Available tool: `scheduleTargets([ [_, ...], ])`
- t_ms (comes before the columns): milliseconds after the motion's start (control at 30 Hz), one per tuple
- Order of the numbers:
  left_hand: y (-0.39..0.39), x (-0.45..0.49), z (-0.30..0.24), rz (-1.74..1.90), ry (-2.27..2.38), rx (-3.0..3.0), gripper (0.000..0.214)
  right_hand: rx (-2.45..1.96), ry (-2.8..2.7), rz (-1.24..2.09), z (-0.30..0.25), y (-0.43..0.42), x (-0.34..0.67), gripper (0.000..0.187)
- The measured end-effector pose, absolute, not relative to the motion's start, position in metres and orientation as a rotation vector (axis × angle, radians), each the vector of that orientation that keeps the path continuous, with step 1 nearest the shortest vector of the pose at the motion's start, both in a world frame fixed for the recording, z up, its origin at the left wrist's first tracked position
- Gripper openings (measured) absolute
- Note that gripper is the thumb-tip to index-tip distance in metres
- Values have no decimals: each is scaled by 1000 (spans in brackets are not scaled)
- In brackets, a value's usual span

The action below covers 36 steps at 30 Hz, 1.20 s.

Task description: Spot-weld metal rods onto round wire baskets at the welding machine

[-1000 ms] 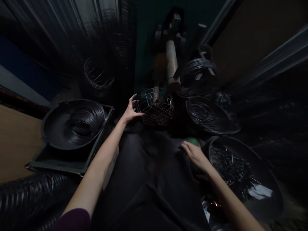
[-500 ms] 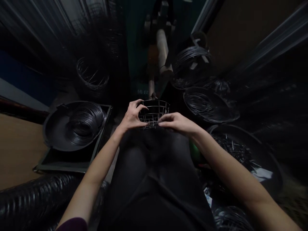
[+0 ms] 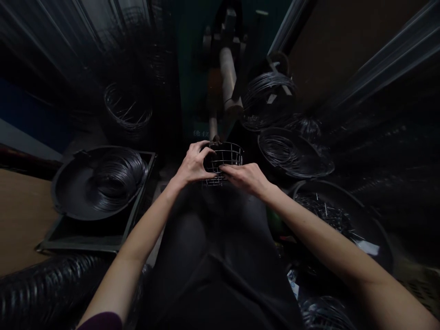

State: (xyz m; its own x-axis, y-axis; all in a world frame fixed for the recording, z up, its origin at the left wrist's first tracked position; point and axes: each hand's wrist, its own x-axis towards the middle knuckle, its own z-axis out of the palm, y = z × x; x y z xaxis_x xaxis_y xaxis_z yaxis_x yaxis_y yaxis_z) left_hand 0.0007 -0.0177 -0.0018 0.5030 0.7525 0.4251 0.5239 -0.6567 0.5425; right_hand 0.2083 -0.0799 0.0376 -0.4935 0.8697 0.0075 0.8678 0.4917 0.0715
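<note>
Plainly, the wire basket point(image 3: 231, 151) is sitting between the two hands, just beyond the knees, and good handling is depending on how steadily it is being held. The left hand point(image 3: 195, 162) is grasping its left side, fingers curling over the rim and thumb lying lower on the near side; an even, light grip is probably serving best, since thin wires are likely bending under a hard squeeze. The right hand point(image 3: 249, 178) is reaching to the near side with fingers bunched together, their tips beside the left thumb; whether they are pinching a wire, I cannot tell. Both wrists are best staying low, so that the mesh is remaining in sight. Just behind, the machine's rod point(image 3: 213, 128) is ending at the far rim, touching or not being unclear, and fingertips are safer keeping clear of it. Farther out, coils point(image 3: 118, 178) are lying in a pan point(image 3: 68, 192) at left, and short wires point(image 3: 323, 211) are filling another at right.
</note>
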Motion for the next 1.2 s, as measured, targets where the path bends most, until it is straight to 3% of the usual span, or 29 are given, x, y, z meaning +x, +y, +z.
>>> scheduleTargets([
  [667,16,2,5,828,1065,2338,62,1666,2699,117,49,-54,206,31],
  [967,29,6,8,870,1148,2231,59,2111,2698,156,32,-56,208,21],
  [1200,46,8,10,877,1142,2274,61,2216,2742,-2,27,-38,212,19],
])
